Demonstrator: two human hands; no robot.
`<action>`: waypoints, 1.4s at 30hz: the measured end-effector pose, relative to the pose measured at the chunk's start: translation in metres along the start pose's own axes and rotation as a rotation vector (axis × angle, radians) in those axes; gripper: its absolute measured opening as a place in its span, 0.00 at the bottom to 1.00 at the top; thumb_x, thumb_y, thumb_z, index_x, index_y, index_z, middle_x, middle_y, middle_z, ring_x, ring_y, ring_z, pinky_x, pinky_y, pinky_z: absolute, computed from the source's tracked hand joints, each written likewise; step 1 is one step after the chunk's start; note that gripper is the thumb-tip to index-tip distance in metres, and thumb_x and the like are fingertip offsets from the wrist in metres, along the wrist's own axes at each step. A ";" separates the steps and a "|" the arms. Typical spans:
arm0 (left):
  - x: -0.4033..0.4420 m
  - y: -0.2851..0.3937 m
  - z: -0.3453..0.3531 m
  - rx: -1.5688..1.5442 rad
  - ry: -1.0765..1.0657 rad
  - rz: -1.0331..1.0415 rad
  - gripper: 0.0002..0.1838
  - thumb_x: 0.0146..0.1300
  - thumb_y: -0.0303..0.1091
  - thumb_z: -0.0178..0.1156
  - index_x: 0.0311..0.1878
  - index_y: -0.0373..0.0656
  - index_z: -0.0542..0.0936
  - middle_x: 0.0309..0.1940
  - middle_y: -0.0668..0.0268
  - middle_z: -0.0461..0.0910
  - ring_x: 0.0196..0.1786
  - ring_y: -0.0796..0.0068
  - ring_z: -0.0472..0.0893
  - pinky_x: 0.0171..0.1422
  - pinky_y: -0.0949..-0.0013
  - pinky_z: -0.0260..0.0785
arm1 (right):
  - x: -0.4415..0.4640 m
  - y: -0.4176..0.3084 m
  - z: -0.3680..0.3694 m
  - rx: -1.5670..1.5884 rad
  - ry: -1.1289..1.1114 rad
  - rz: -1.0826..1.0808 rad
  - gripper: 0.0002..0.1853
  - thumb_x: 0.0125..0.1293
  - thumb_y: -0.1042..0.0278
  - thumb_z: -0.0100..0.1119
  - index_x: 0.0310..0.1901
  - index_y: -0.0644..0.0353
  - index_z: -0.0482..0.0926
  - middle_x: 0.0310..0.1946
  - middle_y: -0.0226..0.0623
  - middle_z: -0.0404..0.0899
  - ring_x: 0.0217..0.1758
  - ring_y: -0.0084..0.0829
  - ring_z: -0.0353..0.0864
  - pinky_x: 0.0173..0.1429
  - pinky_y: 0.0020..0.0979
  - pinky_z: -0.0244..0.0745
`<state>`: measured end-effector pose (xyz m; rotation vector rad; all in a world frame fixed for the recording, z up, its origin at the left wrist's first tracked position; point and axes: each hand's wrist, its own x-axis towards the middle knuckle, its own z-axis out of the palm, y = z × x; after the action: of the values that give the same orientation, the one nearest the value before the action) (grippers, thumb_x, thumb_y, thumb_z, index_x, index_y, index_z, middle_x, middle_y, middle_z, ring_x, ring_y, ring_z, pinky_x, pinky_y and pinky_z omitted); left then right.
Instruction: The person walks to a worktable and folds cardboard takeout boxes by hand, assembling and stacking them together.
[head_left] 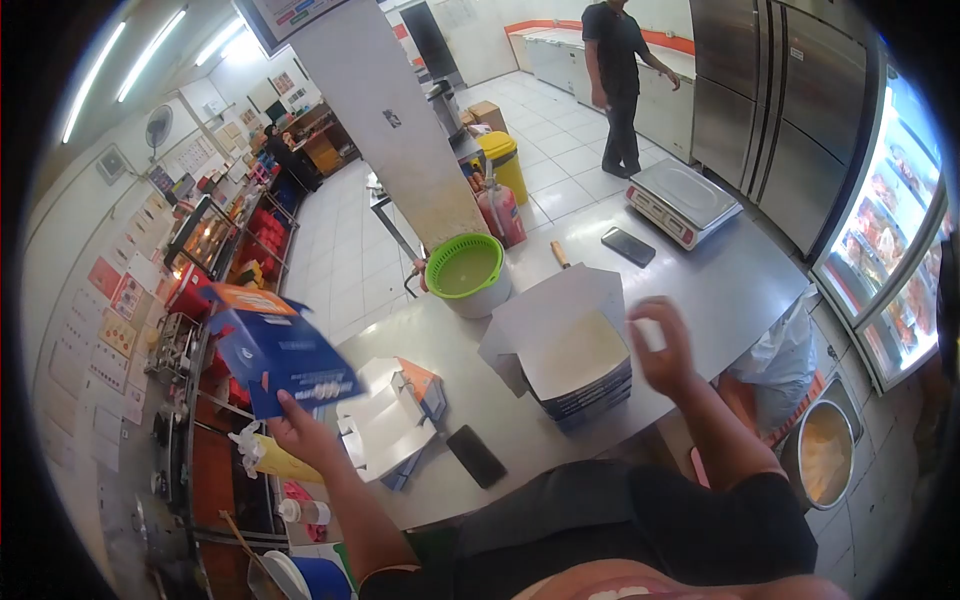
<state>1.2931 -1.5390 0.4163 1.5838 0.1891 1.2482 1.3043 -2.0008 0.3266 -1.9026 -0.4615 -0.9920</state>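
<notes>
My left hand (297,430) is raised at the left of the steel table and grips the lower edge of a blue cardboard box (285,355) with an orange end. In front of me stands a stack of nested open boxes (590,400), dark blue outside and pale inside, flaps spread up and outward. Just right of this stack my right hand (664,348) hangs in the air, fingers curved and apart, holding nothing. Between the left hand and the stack lie more part-folded boxes (385,425), white inside with blue and orange sides.
A dark phone (476,456) lies near the table's front edge, another phone (628,247) farther back. Beyond are a scale (685,203), a wooden handle (560,254) and a green basket (464,266) in a bucket. A person (616,85) stands behind the table. A metal pot (824,455) is right.
</notes>
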 end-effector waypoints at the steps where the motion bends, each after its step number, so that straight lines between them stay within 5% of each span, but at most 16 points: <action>1: -0.018 0.014 0.014 -0.215 0.035 -0.084 0.23 0.84 0.38 0.51 0.75 0.36 0.71 0.67 0.52 0.77 0.62 0.60 0.81 0.64 0.56 0.78 | 0.011 -0.011 0.011 0.066 -0.124 -0.062 0.18 0.60 0.81 0.71 0.51 0.60 0.81 0.49 0.45 0.81 0.56 0.47 0.81 0.63 0.44 0.75; 3: -0.057 0.013 0.032 -0.609 -0.241 0.079 0.27 0.84 0.40 0.51 0.77 0.35 0.66 0.75 0.49 0.67 0.72 0.54 0.73 0.74 0.50 0.70 | 0.039 -0.052 0.035 0.152 -0.367 -0.209 0.28 0.60 0.69 0.77 0.62 0.54 0.79 0.63 0.46 0.78 0.68 0.50 0.76 0.71 0.47 0.71; 7: -0.145 0.032 0.053 -0.682 -0.627 0.133 0.42 0.80 0.57 0.51 0.82 0.36 0.53 0.83 0.44 0.52 0.83 0.47 0.56 0.86 0.43 0.48 | 0.069 -0.117 0.081 0.316 -0.566 -0.377 0.49 0.57 0.61 0.80 0.79 0.53 0.64 0.82 0.49 0.59 0.85 0.54 0.57 0.83 0.53 0.58; 11: -0.137 0.034 0.049 -0.975 -0.739 0.200 0.63 0.69 0.79 0.50 0.87 0.41 0.37 0.86 0.42 0.44 0.87 0.42 0.49 0.88 0.39 0.42 | 0.066 -0.130 0.090 0.215 -0.578 -0.539 0.41 0.61 0.68 0.71 0.78 0.49 0.68 0.83 0.44 0.60 0.86 0.55 0.55 0.85 0.58 0.55; 12: -0.129 0.048 0.040 -1.095 -0.678 -0.056 0.65 0.62 0.86 0.49 0.86 0.43 0.49 0.84 0.46 0.52 0.85 0.46 0.55 0.89 0.43 0.42 | 0.064 -0.123 0.096 0.242 -0.568 -0.629 0.39 0.63 0.70 0.69 0.77 0.48 0.69 0.83 0.42 0.61 0.86 0.55 0.56 0.85 0.59 0.55; 13: -0.120 0.063 0.038 -1.228 -0.704 -0.141 0.62 0.65 0.86 0.41 0.85 0.40 0.54 0.81 0.44 0.61 0.81 0.46 0.64 0.86 0.42 0.52 | 0.061 -0.119 0.098 0.270 -0.562 -0.717 0.37 0.64 0.73 0.66 0.77 0.48 0.70 0.82 0.40 0.62 0.85 0.56 0.57 0.84 0.61 0.55; 15: -0.094 0.047 -0.012 -1.276 -0.708 -0.654 0.56 0.72 0.81 0.38 0.81 0.35 0.60 0.75 0.44 0.69 0.74 0.47 0.74 0.80 0.43 0.64 | 0.059 -0.117 0.098 0.383 -0.563 -0.803 0.32 0.69 0.74 0.62 0.74 0.46 0.74 0.80 0.36 0.67 0.82 0.58 0.63 0.82 0.62 0.61; 16: -0.092 0.087 -0.002 -0.969 -0.402 -0.746 0.43 0.79 0.66 0.46 0.77 0.33 0.66 0.70 0.47 0.75 0.69 0.51 0.79 0.74 0.46 0.71 | 0.058 -0.117 0.100 0.415 -0.556 -0.869 0.31 0.69 0.72 0.63 0.74 0.46 0.74 0.80 0.36 0.67 0.82 0.58 0.64 0.82 0.62 0.63; 21: -0.084 0.081 -0.031 -0.727 -0.465 -0.541 0.24 0.71 0.33 0.67 0.66 0.31 0.77 0.59 0.52 0.84 0.58 0.60 0.85 0.66 0.55 0.78 | 0.056 -0.114 0.114 0.574 -0.548 -0.902 0.30 0.71 0.67 0.60 0.75 0.44 0.71 0.76 0.37 0.72 0.80 0.53 0.69 0.82 0.57 0.65; 24: -0.092 0.067 -0.042 -0.733 -0.517 -0.584 0.18 0.67 0.26 0.71 0.58 0.30 0.82 0.49 0.53 0.88 0.51 0.63 0.88 0.59 0.58 0.82 | 0.042 -0.113 0.124 1.082 -0.702 -0.399 0.26 0.73 0.78 0.59 0.71 0.50 0.73 0.71 0.49 0.76 0.75 0.52 0.75 0.80 0.52 0.67; 28: -0.091 0.076 -0.066 -0.416 -0.715 -0.714 0.18 0.63 0.23 0.74 0.55 0.30 0.84 0.43 0.53 0.90 0.44 0.64 0.90 0.51 0.63 0.84 | 0.020 -0.119 0.134 1.237 -0.672 0.209 0.23 0.75 0.85 0.55 0.67 0.53 0.74 0.67 0.61 0.76 0.69 0.54 0.80 0.74 0.47 0.73; 30: -0.087 0.078 -0.074 -0.385 -0.683 -0.705 0.16 0.62 0.21 0.73 0.53 0.30 0.84 0.42 0.53 0.90 0.41 0.65 0.91 0.47 0.66 0.85 | 0.026 -0.126 0.146 1.192 -0.648 -0.115 0.19 0.78 0.78 0.54 0.67 0.52 0.74 0.67 0.64 0.75 0.67 0.55 0.82 0.71 0.46 0.76; 32: -0.082 0.068 -0.085 -0.428 -0.651 -0.669 0.17 0.63 0.21 0.71 0.54 0.32 0.81 0.40 0.56 0.89 0.39 0.66 0.90 0.44 0.67 0.84 | 0.036 -0.137 0.153 1.085 -0.714 -0.363 0.17 0.79 0.56 0.60 0.64 0.47 0.79 0.67 0.63 0.75 0.64 0.56 0.84 0.63 0.45 0.81; 35: -0.084 0.066 -0.104 -0.426 -0.576 -0.648 0.20 0.65 0.23 0.70 0.58 0.34 0.76 0.42 0.59 0.88 0.39 0.66 0.90 0.41 0.68 0.83 | 0.038 -0.158 0.158 0.785 -0.880 -0.588 0.21 0.72 0.42 0.63 0.59 0.41 0.84 0.68 0.60 0.75 0.62 0.57 0.85 0.61 0.45 0.83; 36: -0.086 0.067 -0.111 -0.420 -0.568 -0.642 0.21 0.66 0.23 0.70 0.59 0.35 0.75 0.42 0.59 0.88 0.39 0.66 0.90 0.40 0.68 0.82 | 0.034 -0.163 0.163 0.710 -0.870 -0.621 0.21 0.63 0.44 0.72 0.56 0.38 0.87 0.69 0.57 0.75 0.61 0.57 0.86 0.59 0.45 0.84; 42: -0.109 0.069 -0.163 -0.429 -0.322 -0.569 0.23 0.75 0.29 0.64 0.67 0.37 0.67 0.54 0.58 0.83 0.47 0.68 0.87 0.42 0.67 0.83 | -0.004 -0.228 0.198 0.686 -0.914 -0.470 0.22 0.58 0.63 0.79 0.55 0.47 0.88 0.71 0.59 0.74 0.61 0.54 0.86 0.60 0.42 0.84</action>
<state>1.0877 -1.5396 0.3862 1.2130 0.1392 0.5369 1.2413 -1.7144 0.3982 -1.5157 -1.6005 -0.0926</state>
